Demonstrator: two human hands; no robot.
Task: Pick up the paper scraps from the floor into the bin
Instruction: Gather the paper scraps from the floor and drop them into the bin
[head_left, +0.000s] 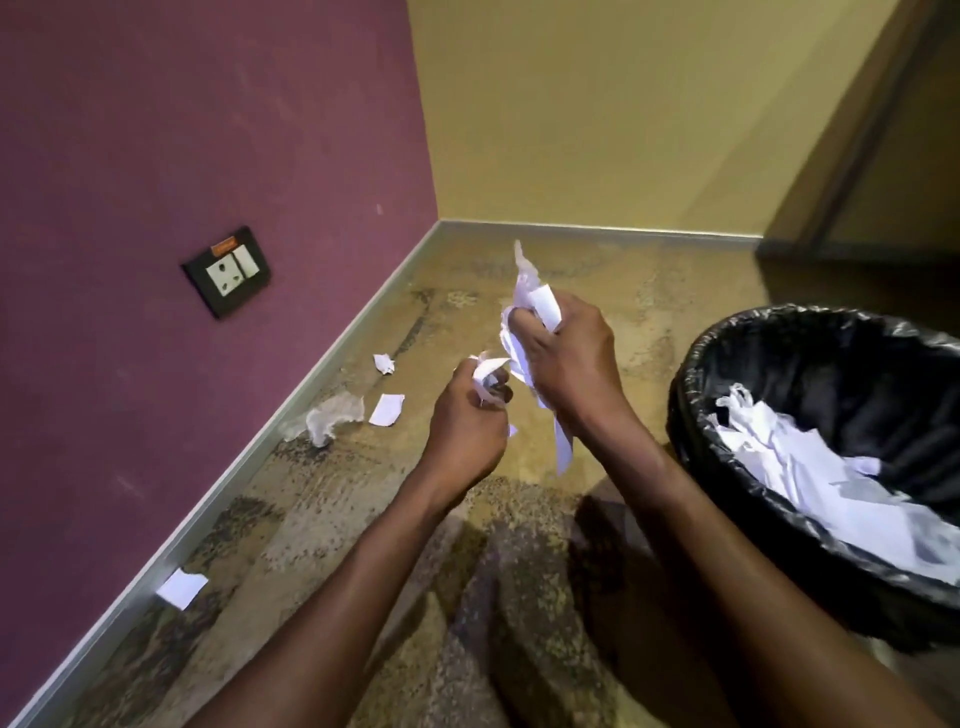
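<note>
My right hand (563, 358) is closed around a bunch of white paper scraps (535, 301) that stick out above and hang below the fist. My left hand (467, 415) grips a small crumpled scrap (488, 369) just left of it; both hands hover above the floor. To the right stands a bin (691, 395) lined with a black bag, with white paper (831, 478) inside. Loose scraps lie on the floor near the left wall: a small crumpled one (383, 362), a flat one (387, 409), a translucent crumpled piece (332, 415) and a flat piece (182, 587) by the skirting.
A purple wall with a black socket plate (227, 270) runs along the left. A yellow wall closes the corner behind, and a dark door frame (852, 156) stands at the right. The floor (322, 519) is mottled brown stone.
</note>
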